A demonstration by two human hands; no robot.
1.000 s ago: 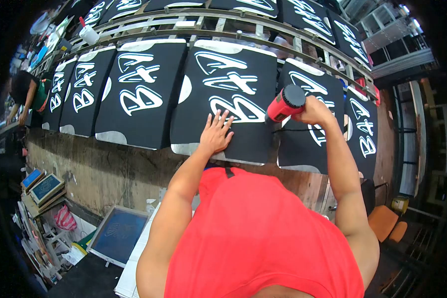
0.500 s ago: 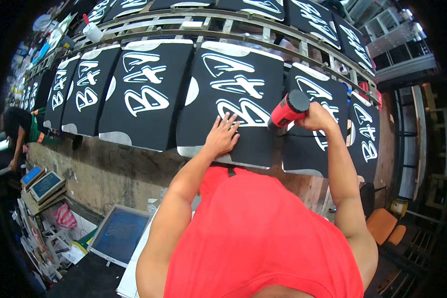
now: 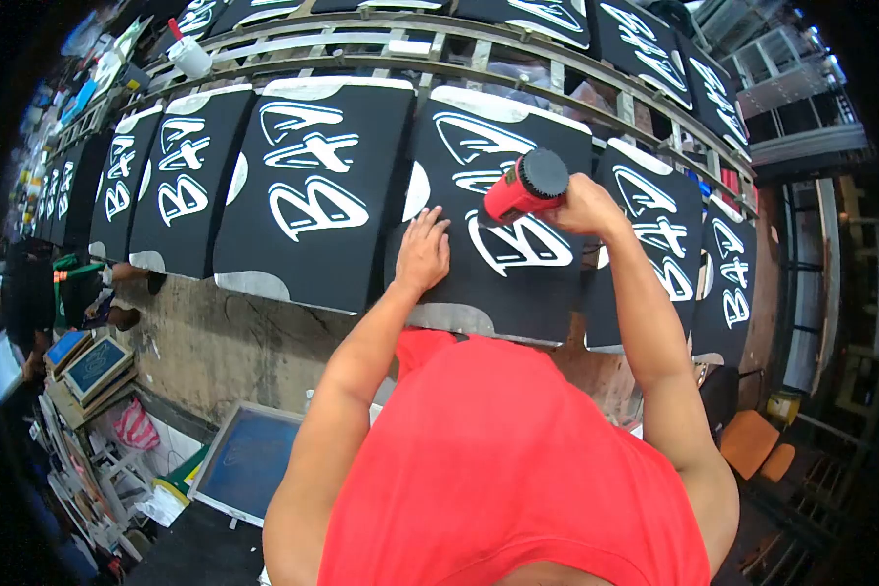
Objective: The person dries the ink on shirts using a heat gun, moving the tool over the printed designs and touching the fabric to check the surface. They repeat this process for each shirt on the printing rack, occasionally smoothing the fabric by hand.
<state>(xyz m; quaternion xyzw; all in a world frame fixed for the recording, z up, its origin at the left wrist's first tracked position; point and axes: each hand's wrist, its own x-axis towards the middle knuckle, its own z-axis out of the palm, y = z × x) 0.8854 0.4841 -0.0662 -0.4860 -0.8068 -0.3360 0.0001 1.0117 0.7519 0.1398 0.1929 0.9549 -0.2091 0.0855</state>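
Observation:
My right hand (image 3: 588,203) grips the handle of a red heat gun (image 3: 514,195) with a dark, ribbed rear end. The gun is held over a black fabric panel (image 3: 547,305) that bears white printed letters, and it hides part of the print. My left hand (image 3: 424,256) rests at the left side of the same panel, fingers stretched out and holding nothing. To the left lies another black panel (image 3: 249,239) with the same lettering, and to the right a further printed panel (image 3: 623,303) is partly behind my right forearm.
Several more printed panels stand in a row along the metal rail (image 3: 479,61), with others beyond it. A white container (image 3: 190,61) sits on the rail. At lower left are a framed screen (image 3: 247,459), stacked frames (image 3: 95,371) and another person (image 3: 68,293).
The heat gun in my right hand has moved left, from the panel's right edge to over its lettering. My left hand has slid left off the print. The view has shifted slightly.

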